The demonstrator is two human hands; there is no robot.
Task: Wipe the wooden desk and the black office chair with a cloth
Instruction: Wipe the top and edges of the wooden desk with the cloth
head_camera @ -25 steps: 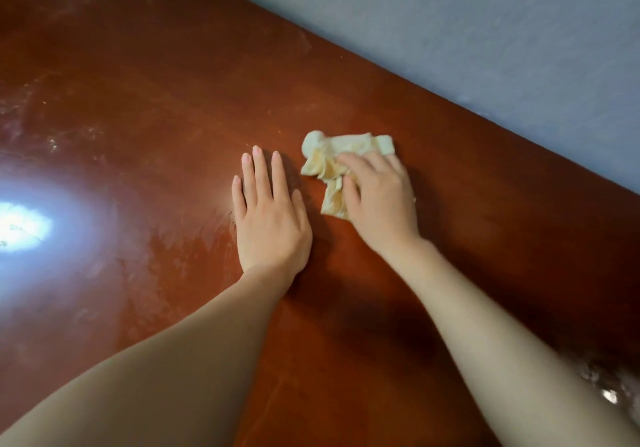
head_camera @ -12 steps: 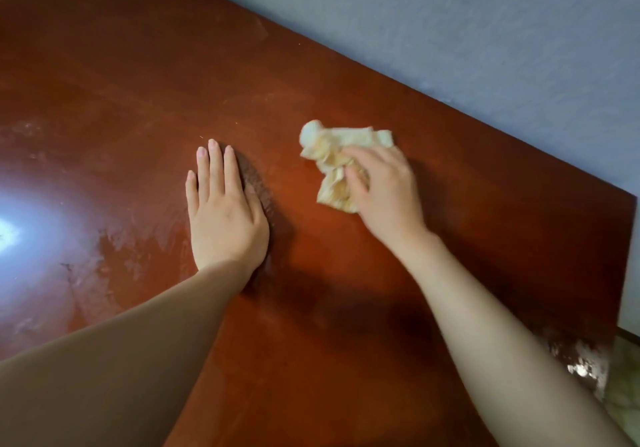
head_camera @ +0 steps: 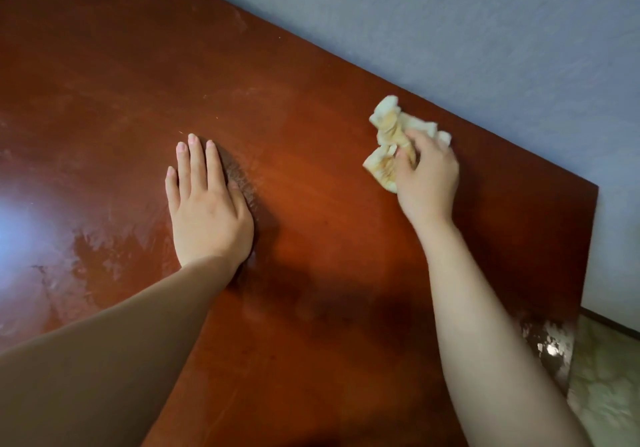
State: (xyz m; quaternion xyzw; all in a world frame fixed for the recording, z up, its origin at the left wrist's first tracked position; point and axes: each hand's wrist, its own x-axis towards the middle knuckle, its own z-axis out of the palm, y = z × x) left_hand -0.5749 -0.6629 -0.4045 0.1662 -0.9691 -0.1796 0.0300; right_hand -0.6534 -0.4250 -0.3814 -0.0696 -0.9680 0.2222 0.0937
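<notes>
1. Two hands are at work on the wooden desk (head_camera: 329, 75), so the desk-wiping half of the task is in hand. The black office chair is not in view.
2. The right hand (head_camera: 427, 183) has its fingers curled round a crumpled cloth (head_camera: 391, 138) and presses it onto the desktop near the far right corner, close to the edge that meets the grey wall (head_camera: 485, 30).
3. The left hand (head_camera: 207, 211) lies palm down with its fingers straight and together, well to the left of the cloth. It holds nothing and probably serves as a brace.
4. The cloth is pale cream with yellowish-tan stains. It is wadded into folds rather than spread, and part of it sticks out past the fingers toward the wall.
5. The desk is glossy reddish-brown. A bright glare (head_camera: 14, 231) sits at the left, and the smeary streaks (head_camera: 104, 249) beside it suggest patches not yet wiped evenly.
6. The next move likely calls for an even-pressure sweep along the wall strip and right edge, then a pass over the streaks. A flatter cloth would cover more.
</notes>
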